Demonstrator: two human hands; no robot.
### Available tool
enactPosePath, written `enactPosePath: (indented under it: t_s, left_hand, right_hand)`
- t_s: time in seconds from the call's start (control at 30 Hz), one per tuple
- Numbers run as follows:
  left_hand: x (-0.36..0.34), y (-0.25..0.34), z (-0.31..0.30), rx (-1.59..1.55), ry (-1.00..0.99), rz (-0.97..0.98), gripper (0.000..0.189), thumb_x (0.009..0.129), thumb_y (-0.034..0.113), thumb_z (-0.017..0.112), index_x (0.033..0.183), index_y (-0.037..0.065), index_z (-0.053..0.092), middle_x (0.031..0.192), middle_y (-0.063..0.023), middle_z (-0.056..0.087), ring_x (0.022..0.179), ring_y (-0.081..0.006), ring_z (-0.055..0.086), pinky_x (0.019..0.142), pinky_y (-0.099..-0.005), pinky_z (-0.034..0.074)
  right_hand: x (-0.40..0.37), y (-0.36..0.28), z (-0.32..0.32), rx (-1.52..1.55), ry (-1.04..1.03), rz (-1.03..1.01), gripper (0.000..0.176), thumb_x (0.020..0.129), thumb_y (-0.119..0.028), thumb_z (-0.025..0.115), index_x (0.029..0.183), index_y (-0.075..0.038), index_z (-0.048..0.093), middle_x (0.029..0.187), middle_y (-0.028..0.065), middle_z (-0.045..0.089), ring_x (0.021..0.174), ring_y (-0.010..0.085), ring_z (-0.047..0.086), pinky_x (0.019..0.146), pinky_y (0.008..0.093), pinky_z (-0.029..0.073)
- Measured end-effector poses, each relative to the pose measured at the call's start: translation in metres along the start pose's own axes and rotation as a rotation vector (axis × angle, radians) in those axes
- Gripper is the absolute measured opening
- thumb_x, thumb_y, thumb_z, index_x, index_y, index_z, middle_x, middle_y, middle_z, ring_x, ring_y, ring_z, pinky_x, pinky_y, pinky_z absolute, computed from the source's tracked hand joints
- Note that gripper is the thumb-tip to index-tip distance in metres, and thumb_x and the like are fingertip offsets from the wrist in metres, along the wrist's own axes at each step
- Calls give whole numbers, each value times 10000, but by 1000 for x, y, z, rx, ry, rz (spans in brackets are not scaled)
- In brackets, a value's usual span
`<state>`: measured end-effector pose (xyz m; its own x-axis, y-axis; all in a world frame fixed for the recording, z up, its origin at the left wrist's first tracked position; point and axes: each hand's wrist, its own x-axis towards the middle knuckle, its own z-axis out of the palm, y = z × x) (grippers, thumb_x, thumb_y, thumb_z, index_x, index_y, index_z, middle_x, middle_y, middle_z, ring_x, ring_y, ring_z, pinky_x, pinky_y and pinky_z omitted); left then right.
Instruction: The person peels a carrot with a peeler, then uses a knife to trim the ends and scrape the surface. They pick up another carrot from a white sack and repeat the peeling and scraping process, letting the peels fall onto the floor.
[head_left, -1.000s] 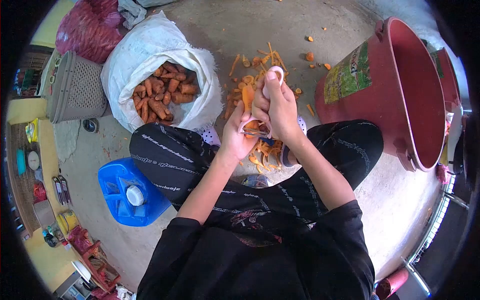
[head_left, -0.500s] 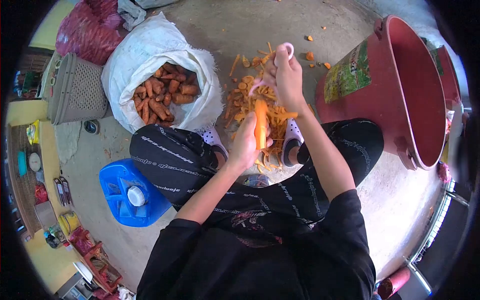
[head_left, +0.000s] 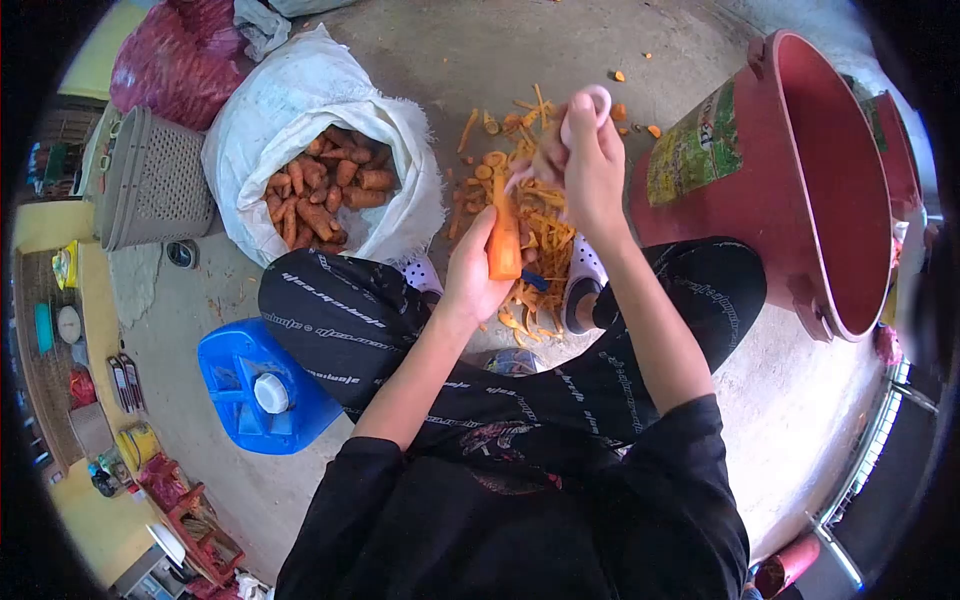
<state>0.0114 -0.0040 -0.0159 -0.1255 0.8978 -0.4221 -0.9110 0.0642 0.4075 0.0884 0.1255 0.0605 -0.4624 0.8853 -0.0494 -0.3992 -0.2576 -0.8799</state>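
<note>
Between my knees, my left hand (head_left: 476,270) is wrapped round a peeled orange carrot (head_left: 506,241), which points away from me. Up and to the right of it, my right hand (head_left: 592,165) grips a pale pink peeler (head_left: 598,98) by its ringed handle. The peeler's head is blurred near the far end of the carrot. Beneath both hands, a heap of orange peelings (head_left: 545,235) and cut carrot pieces lies on the floor, partly hidden by the hands.
A white sack (head_left: 290,110) of unpeeled carrots (head_left: 325,190) stands at the left, beside a grey crate (head_left: 165,180). A blue jerrycan (head_left: 235,385) is by my left knee. At the right stands a large red bucket (head_left: 720,195).
My right hand has shifted a little right and nearer to me with the peeler. The carrot has turned and moved slightly left and nearer to me in my left hand.
</note>
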Motion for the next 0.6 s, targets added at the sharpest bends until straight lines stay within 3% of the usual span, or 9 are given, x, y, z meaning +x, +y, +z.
enactPosePath:
  t_s: [0.03,0.2,0.3,0.4,0.43,0.5,0.6]
  left_hand:
    - [0,2,3,-6,13,3,233,952,318,447,1062,130,530,890,-11,553,839,-121,531,750,-334,439]
    - [-4,5,9,-22,-38,35,202,943,341,463,844,170,508,858,20,551,831,-111,535,756,-335,444]
    - [-2,6,-5,-110,-167,4,286,898,296,495,1112,107,513,954,-29,588,916,-159,574,828,-352,458]
    - [-4,6,-1,-126,-229,46,247,899,306,491,1063,126,528,923,-21,587,897,-151,570,823,-357,450]
    - [-5,8,4,-121,-184,47,184,923,316,455,949,140,502,862,-10,568,856,-147,563,796,-356,451]
    - [-8,11,14,-110,-91,46,309,971,335,381,720,168,448,741,13,530,774,-137,549,742,-355,453]
    - [-7,10,15,-182,-87,36,306,974,320,372,721,163,439,732,19,515,755,-132,545,729,-343,451]
  right_hand:
    - [-11,-4,5,108,-10,76,328,967,-384,397,869,-71,397,525,-7,353,384,109,376,466,302,483]
    - [-38,7,14,294,3,263,311,972,-369,397,870,-76,426,529,-13,309,386,92,305,371,249,253]
    - [-41,14,17,304,-26,303,310,972,-364,404,864,-75,428,528,-11,317,385,91,298,372,247,262]
    - [-40,14,18,295,-28,314,307,972,-361,406,859,-76,425,525,-12,316,389,88,289,374,244,263]
    - [-41,15,18,294,-31,316,307,971,-361,407,858,-76,425,524,-13,315,389,88,287,374,244,264]
    - [-40,19,17,282,-29,294,310,970,-363,410,857,-75,425,525,-13,316,392,84,282,373,242,264]
    - [-40,20,17,289,-7,296,310,969,-361,417,855,-73,424,530,-13,319,397,79,276,373,238,264]
